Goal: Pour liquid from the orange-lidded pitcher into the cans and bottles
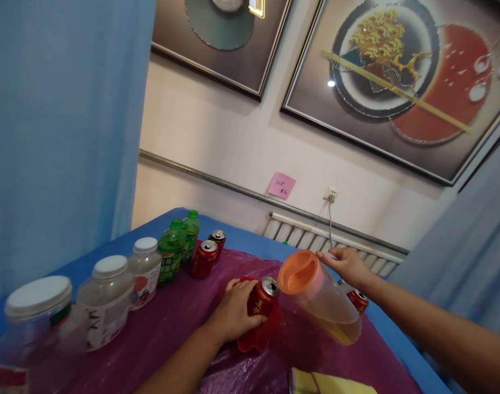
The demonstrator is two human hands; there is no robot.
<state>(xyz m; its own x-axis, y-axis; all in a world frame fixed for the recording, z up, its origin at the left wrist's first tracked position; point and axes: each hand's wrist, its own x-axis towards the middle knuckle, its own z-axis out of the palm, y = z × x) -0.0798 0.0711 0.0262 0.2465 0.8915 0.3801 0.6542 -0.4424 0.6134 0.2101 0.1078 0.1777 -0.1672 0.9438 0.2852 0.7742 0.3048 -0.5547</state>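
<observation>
3 jars (110, 306) sat left of the left hand (235, 312), right hand (348, 266) pinched 1 tilted pitcher (332, 314), 2 green bottles (171, 254) beyond the left, plus 4 cans (204, 260): left curled round 1 red can (261, 298), 2 beyond it, 1 below the right

A silver metal rail (233, 189) crosses the cream wall (208, 126) below dark-framed relief pictures (381, 60), between pale blue fabric curtains (64, 120).

At least four cans (263, 298), three jars (110, 303), two green bottles (171, 251), two framed pictures (414, 65), one pitcher (326, 306), one note (281, 185) were counted.
</observation>
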